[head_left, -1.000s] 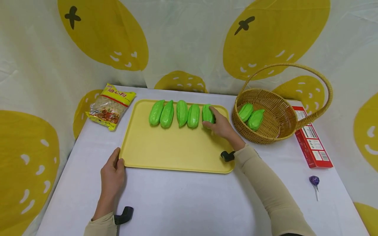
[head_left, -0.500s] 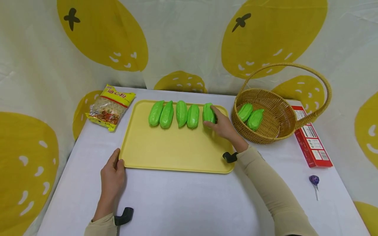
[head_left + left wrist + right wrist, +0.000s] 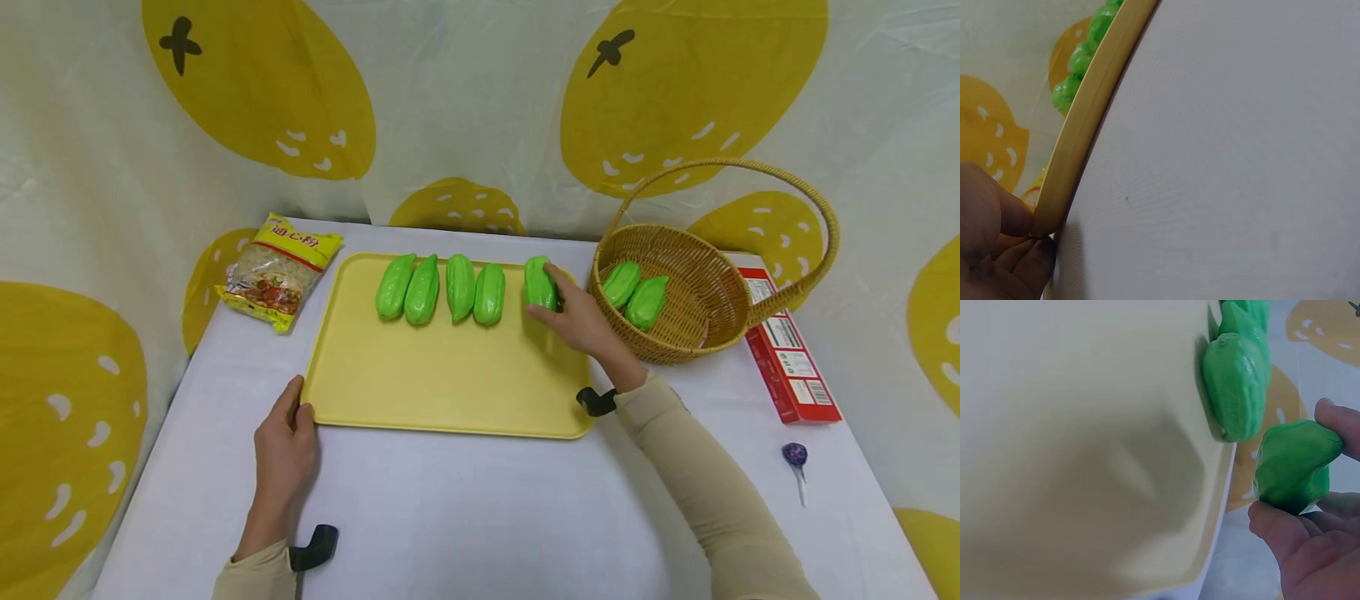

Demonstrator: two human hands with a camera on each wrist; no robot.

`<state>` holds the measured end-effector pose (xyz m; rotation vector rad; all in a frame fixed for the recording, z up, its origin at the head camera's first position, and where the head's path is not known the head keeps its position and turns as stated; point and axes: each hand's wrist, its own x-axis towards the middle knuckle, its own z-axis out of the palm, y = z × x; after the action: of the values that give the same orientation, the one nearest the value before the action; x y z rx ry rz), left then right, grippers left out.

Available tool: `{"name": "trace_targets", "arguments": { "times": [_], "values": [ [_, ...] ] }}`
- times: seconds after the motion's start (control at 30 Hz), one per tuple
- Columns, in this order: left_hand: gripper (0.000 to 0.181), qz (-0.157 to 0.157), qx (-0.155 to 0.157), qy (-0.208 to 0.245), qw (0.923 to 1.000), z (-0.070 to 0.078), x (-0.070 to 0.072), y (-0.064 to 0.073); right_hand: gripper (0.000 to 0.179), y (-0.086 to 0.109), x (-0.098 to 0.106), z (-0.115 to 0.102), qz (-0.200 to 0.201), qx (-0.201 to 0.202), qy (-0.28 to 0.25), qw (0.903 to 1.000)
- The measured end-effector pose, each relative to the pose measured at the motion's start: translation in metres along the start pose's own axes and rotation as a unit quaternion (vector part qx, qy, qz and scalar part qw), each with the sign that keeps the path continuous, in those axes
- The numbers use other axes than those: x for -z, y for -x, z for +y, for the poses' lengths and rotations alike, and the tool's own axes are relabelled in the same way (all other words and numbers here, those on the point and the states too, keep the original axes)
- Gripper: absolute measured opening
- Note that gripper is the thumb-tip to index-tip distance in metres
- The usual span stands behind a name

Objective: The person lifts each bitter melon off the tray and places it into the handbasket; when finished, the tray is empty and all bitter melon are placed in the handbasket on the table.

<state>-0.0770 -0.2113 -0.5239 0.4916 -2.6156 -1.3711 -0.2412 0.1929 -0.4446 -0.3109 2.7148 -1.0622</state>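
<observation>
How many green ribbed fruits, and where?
7 green ribbed fruits: four lie along the far edge of the yellow tray, one in the right hand, two in the wicker basket. Its near wall might hide more.

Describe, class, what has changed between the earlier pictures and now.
The right hand, gripping one green vegetable, has moved it rightward, toward the basket, widening its gap from the four others on the tray. Unchanged: the left hand pinches the tray's corner; two vegetables lie in the basket.

In red, “通心粉” on the yellow plastic bag (image 3: 274, 273).
</observation>
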Motion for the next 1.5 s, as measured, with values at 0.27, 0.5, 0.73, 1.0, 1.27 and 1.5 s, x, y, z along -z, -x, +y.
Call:
{"name": "trace_targets", "arguments": {
  "times": [0.27, 0.5, 0.73, 1.0, 1.27, 1.5],
  "values": [
    [0.05, 0.003, 0.0, 0.0, 1.0, 0.0, 0.0, 0.0, 0.086, 0.005, 0.007, -0.004, 0.001, 0.004, -0.012, 0.9999],
    [0.051, -0.004, 0.006, 0.004, 1.0, 0.0, 0.001, 0.0, 0.085, 0.01, 0.01, -0.006, 0.018, 0.018, -0.014, 0.9996],
    [0.051, -0.007, 0.008, 0.002, 0.9999, 0.001, 0.002, 0.001, 0.085, 0.018, 0.018, -0.011, 0.028, 0.023, -0.031, 0.9989],
    [0.051, -0.01, 0.003, 0.0, 0.9999, 0.003, 0.002, 0.002, 0.085, 0.026, 0.03, -0.009, 0.033, 0.019, -0.052, 0.9979],
    [0.051, -0.009, 0.006, -0.001, 0.9999, 0.003, 0.002, 0.002, 0.086, 0.037, 0.04, -0.006, 0.047, 0.021, -0.085, 0.9951],
    [0.05, -0.004, 0.0, -0.006, 1.0, 0.003, 0.002, 0.002, 0.086, 0.051, 0.048, -0.004, 0.063, 0.005, -0.098, 0.9932]
  ]
}}
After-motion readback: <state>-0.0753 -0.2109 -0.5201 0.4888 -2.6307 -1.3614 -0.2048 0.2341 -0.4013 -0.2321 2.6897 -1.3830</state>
